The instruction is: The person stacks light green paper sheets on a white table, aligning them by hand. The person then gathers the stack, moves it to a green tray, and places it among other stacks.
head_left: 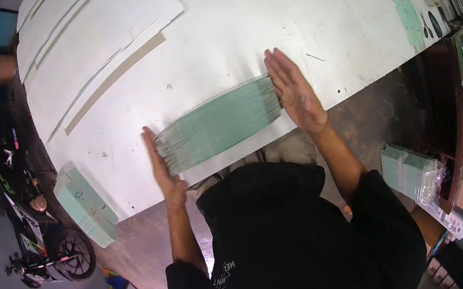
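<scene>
A long row of thin pale-green folded cards or flat cartons (218, 123), packed closely together, lies slantwise near the table's front edge. My left hand (161, 166) is pressed upright against its left end, fingers stretched out. At the right end, my right hand (296, 95) lies flat along the edges, its fingers straight and pointing away from me. The row sits between my two palms, and neither hand has its fingers wrapped round it. Whether the cards are separate or joined cannot be made out.
The white table (224, 34) carries large white sheets (117, 22) at the far left. A bundle of green cartons (82, 205) stands at the left corner. Scissors (426, 26) lie at the right beside a green card piece (407, 17). A motorbike (43, 233) stands left.
</scene>
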A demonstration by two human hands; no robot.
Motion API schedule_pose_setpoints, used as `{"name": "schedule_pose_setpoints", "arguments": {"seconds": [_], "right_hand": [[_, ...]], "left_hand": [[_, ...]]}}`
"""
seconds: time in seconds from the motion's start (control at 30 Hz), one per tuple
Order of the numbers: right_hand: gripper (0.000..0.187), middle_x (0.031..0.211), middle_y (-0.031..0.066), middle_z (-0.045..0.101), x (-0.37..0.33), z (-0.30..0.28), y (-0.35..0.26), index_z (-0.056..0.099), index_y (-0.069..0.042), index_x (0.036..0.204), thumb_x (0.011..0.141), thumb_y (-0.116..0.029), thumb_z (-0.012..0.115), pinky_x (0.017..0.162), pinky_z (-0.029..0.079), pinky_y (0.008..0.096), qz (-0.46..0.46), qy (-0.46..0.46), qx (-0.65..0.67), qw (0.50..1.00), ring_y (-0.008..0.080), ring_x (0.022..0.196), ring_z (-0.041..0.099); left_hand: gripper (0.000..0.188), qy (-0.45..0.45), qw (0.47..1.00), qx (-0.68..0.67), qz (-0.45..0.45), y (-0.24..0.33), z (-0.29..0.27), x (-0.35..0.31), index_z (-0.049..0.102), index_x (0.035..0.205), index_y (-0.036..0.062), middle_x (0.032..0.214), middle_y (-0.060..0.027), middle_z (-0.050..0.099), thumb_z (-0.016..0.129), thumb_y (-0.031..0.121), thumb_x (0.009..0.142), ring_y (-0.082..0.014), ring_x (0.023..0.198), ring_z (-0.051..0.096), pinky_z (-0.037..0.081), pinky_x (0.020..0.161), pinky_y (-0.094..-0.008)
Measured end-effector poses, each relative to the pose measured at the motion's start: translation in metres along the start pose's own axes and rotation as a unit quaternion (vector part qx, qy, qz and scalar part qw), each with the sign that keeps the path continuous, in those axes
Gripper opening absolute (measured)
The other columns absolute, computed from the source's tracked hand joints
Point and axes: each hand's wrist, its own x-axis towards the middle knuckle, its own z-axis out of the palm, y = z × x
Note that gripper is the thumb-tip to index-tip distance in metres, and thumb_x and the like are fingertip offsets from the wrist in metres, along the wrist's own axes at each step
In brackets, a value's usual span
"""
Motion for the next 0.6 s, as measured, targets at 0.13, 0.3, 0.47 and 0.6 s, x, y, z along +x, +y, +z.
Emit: {"name": "schedule_pose_setpoints", "arguments": {"seconds": [0.13,0.3,0.47,0.6], "right_hand": [[0.137,0.174,0.0293,0.013,-0.003,-0.040,-0.010,0.015,0.009,0.165,0.072,-0.064,0.084,0.131,0.005,0.0558,-0.039,-0.005,-0.180,0.983,0.0417,0.163,0.008],[0.160,0.173,0.0343,0.007,-0.011,-0.009,-0.004,0.012,0.007,0.166,0.053,-0.066,0.098,0.125,0.005,0.0738,0.053,-0.157,-0.585,0.794,0.0504,0.162,0.000],[0.160,0.172,0.0371,0.001,-0.034,0.028,0.010,0.010,-0.006,0.170,0.052,-0.067,0.098,0.121,0.004,0.0791,0.066,-0.134,-0.528,0.836,0.0546,0.160,-0.004],[0.163,0.173,0.0349,-0.006,-0.017,-0.008,0.022,0.006,-0.007,0.171,0.051,-0.070,0.097,0.118,-0.001,0.0821,0.066,-0.113,-0.568,0.813,0.0554,0.160,-0.005]], "left_hand": [[0.150,-0.010,1.000,0.010,0.008,0.006,-0.025,0.002,0.002,0.169,-0.0010,0.177,-0.0250,0.003,0.081,0.078,0.070,-0.0380,0.164,0.008,0.011,0.131,-0.0523],[0.146,-0.077,0.980,0.176,0.041,-0.011,-0.037,-0.009,0.007,0.168,-0.0045,0.177,-0.0264,0.008,0.097,0.050,0.066,-0.0383,0.164,0.012,0.017,0.131,-0.0485],[0.146,-0.031,0.990,0.117,-0.066,-0.027,-0.033,-0.001,0.007,0.167,-0.0059,0.175,-0.0290,0.012,0.103,0.029,0.062,-0.0382,0.162,0.017,0.022,0.130,-0.0489],[0.153,-0.097,0.972,0.209,0.044,-0.030,-0.022,-0.014,0.001,0.167,-0.0061,0.174,-0.0307,0.012,0.103,0.042,0.063,-0.0386,0.162,0.018,0.021,0.130,-0.0508]]}}
